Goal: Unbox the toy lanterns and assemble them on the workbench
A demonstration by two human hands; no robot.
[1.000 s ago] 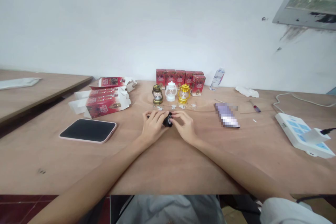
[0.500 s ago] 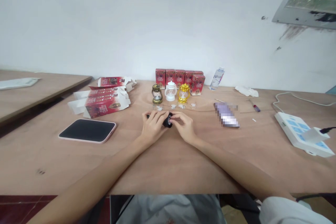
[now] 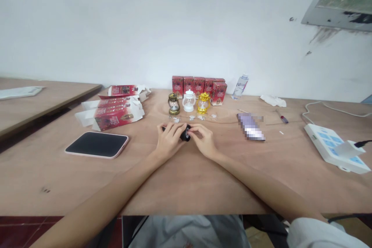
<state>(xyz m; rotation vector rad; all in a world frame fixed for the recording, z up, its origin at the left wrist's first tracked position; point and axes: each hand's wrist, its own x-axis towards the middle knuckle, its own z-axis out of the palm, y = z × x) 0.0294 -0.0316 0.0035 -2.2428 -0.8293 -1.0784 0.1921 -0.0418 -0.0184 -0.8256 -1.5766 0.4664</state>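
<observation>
Both my hands meet at the middle of the wooden table [image 3: 180,186] over a small black lantern [image 3: 185,133] lying on its side. My left hand [image 3: 169,139] wraps round its body with fingers curled. My right hand [image 3: 204,138] pinches at its light-coloured end. Just behind stand three small lanterns in a row: a dark bronze lantern [image 3: 173,104], a white lantern [image 3: 189,101] and a gold lantern [image 3: 203,103]. A few tiny clear pieces [image 3: 192,117] lie in front of them.
Several upright red boxes [image 3: 198,85] line the wall, flattened red boxes [image 3: 114,110] lie at left. A dark tablet [image 3: 97,144] lies near left. A water bottle [image 3: 241,86], blurred purple object [image 3: 251,126], small screwdriver [image 3: 283,117] and white power strip [image 3: 335,147] are at right.
Almost nothing differs; my fingers shift slightly on the black lantern and the view drifts a little.
</observation>
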